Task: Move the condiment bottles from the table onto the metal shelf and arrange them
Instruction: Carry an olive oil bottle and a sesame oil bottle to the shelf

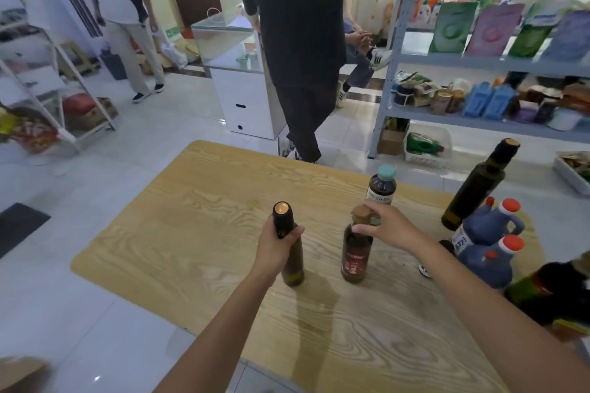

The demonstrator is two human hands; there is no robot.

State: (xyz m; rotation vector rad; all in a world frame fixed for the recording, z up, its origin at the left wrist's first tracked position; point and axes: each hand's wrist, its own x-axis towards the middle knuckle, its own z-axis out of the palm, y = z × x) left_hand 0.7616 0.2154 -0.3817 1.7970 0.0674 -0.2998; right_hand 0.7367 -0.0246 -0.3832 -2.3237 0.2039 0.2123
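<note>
- Metal shelf [447, 62]: stands beyond the table's far right corner. Its tiers already carry pouches, jars and containers, so free room for bottles cannot be judged from here.
- Table [198, 233]: wooden top, with all the condiment bottles on its right half.
- Bystander in dark clothes [297, 41]: stands just past the table's far edge, near the shelf's left post. Judged a possible obstruction on the carry route.
- Waiting stock: a tall green bottle [475, 188] and two blue jugs [488, 265] stand at the table's right edge. A teal-capped bottle [381, 187] stands near the far edge.
- Dark bottle [292, 265]: mid-table, leaning slightly. Whether its base has left the table top cannot be told.
- Red-labelled bottle [356, 255]: mid-table, just right of the dark bottle, upright, base on the table top.
- Left hand [274, 249]: wrapped round the dark bottle's neck and shoulder. The bottle's body hangs below the grip and its cap stands above.
- Right hand [388, 223]: fingers curled over the red-labelled bottle's cap and neck, pinching from above. The body sits wholly below the grip.
- Step in hand: pick-up of two bottles, judged early in the task.
- Next move calls for a straight lift of both, then a carry toward the far right corner. The top pinch is judged the weaker hold.
</note>
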